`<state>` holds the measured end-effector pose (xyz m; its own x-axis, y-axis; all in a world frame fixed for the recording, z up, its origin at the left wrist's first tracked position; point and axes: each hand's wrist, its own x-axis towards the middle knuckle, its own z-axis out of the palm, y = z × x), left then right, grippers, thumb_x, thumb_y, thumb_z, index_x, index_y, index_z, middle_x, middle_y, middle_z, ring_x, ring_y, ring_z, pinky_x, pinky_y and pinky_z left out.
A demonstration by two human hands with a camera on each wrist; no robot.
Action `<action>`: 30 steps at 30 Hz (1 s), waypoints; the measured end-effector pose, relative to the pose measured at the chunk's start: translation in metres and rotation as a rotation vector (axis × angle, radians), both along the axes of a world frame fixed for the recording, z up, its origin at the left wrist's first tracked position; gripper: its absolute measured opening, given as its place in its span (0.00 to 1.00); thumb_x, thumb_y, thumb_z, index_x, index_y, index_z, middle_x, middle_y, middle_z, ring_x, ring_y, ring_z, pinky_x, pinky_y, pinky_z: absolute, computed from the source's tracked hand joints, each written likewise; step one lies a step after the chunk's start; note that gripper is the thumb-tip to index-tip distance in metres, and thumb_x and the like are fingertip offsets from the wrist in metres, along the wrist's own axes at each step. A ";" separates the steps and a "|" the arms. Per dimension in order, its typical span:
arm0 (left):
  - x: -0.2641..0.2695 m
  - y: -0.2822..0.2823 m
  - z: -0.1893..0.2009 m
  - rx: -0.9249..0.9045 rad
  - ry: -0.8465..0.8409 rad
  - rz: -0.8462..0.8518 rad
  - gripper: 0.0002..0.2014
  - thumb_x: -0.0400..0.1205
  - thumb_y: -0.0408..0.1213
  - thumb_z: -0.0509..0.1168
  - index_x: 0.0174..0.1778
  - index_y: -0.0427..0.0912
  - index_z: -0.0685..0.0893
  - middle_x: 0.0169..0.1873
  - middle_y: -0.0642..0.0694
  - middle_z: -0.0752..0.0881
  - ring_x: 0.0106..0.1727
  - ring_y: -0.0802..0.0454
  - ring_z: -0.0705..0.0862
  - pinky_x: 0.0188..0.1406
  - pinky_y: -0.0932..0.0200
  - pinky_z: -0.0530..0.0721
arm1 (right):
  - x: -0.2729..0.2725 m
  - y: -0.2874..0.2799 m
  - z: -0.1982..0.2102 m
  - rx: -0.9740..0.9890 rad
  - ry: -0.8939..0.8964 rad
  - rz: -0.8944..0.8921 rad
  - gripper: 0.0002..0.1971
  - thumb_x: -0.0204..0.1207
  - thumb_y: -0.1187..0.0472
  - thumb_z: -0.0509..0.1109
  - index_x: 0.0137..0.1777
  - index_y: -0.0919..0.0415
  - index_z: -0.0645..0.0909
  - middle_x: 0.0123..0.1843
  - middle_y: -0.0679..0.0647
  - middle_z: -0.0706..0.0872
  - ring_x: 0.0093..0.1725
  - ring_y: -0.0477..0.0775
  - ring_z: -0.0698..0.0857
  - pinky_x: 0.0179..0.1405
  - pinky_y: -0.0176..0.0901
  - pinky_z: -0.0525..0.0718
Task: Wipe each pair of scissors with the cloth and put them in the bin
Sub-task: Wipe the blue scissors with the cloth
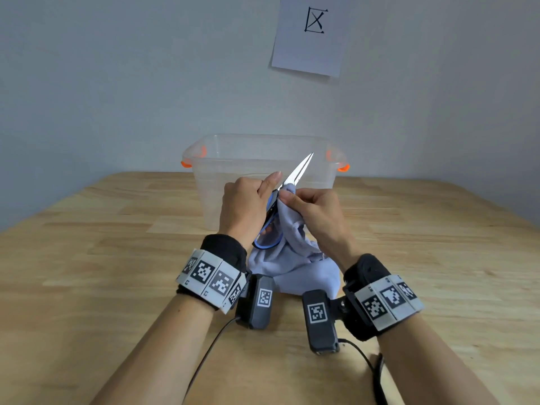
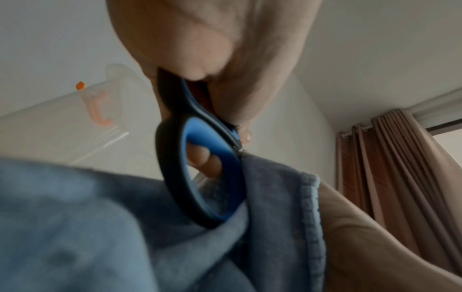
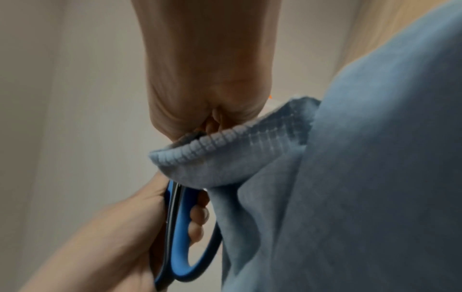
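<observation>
- Scissors (image 1: 292, 182) held in the air above the table (image 1: 87, 258), in front of the clear bin (image 1: 263, 159); long axis runs from the blue-black handle loops, low and near the person, up and away to the blade tips, which point toward the bin.
- Blades look closed or nearly so; tips bare above the cloth (image 1: 289, 258).
- Left hand (image 1: 248, 206) grips the handle end, fingers curled round the loops; the wrist views show fingertips through a loop.
- Right hand (image 1: 315, 211) pinches a fold of the cloth against the blades near the pivot, just beside the left thumb; the rest of the cloth hangs down to the table.
- Judgement: wiping in progress; the next stroke should run along the axis toward the tips.
- Left hand carries the scissors, so likely makes the drop; bin lies straight ahead.
</observation>
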<state>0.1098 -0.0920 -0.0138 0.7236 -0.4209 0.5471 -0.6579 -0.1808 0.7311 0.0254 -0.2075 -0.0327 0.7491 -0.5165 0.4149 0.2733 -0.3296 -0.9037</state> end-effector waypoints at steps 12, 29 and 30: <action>-0.003 0.004 0.003 -0.061 0.092 -0.058 0.33 0.87 0.54 0.63 0.20 0.37 0.65 0.15 0.34 0.74 0.14 0.43 0.82 0.13 0.65 0.70 | -0.001 -0.014 -0.006 0.287 -0.023 0.130 0.12 0.84 0.69 0.67 0.39 0.68 0.87 0.31 0.54 0.86 0.34 0.47 0.84 0.35 0.34 0.81; 0.000 0.001 -0.002 0.014 0.013 -0.031 0.33 0.86 0.56 0.64 0.21 0.40 0.62 0.20 0.43 0.61 0.25 0.48 0.60 0.25 0.55 0.63 | -0.005 -0.001 -0.002 0.199 0.015 0.095 0.14 0.82 0.64 0.71 0.34 0.67 0.83 0.23 0.49 0.83 0.25 0.43 0.81 0.28 0.31 0.77; -0.001 0.001 -0.002 0.013 0.020 -0.036 0.33 0.86 0.56 0.64 0.21 0.40 0.62 0.19 0.44 0.62 0.23 0.48 0.60 0.23 0.57 0.64 | -0.004 -0.001 -0.003 0.153 0.008 0.047 0.18 0.82 0.62 0.72 0.32 0.71 0.82 0.23 0.52 0.81 0.25 0.46 0.78 0.29 0.35 0.76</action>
